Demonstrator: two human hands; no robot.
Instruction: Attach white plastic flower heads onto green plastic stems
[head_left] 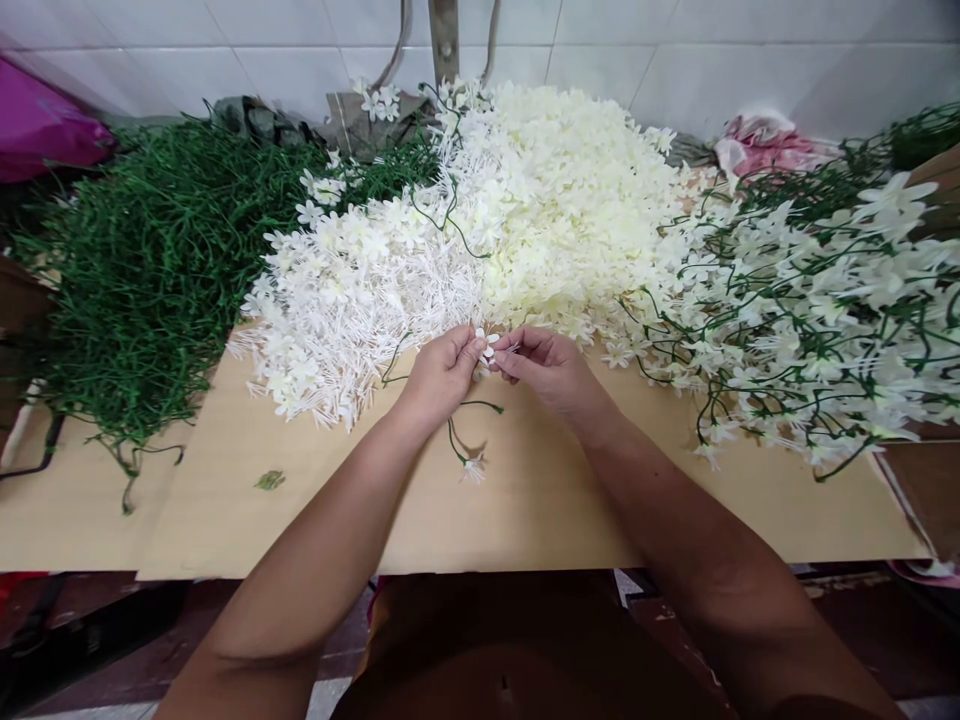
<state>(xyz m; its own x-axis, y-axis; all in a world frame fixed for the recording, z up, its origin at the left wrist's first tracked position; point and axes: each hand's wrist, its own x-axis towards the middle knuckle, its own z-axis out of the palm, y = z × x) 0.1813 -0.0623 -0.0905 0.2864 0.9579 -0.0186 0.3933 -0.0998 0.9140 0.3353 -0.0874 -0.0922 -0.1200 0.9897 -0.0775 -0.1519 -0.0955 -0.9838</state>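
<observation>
Both hands meet at the middle of the table, in front of the flower piles. My left hand is closed, its thumb and fingers pinching a small white flower with a green stem. Closed in a pinch at the same flower's right side is my right hand, with thin white strands between its fingertips. Just below the hands, a white flower on a green stem lies on the tan table. Behind them are a heap of white stamens and flowers and a pale yellow petal heap.
A big pile of green stems fills the left side. Stemmed white flowers are heaped at the right. A purple bag sits at the far left, a red and white cloth at the back right. White tiles form the wall behind.
</observation>
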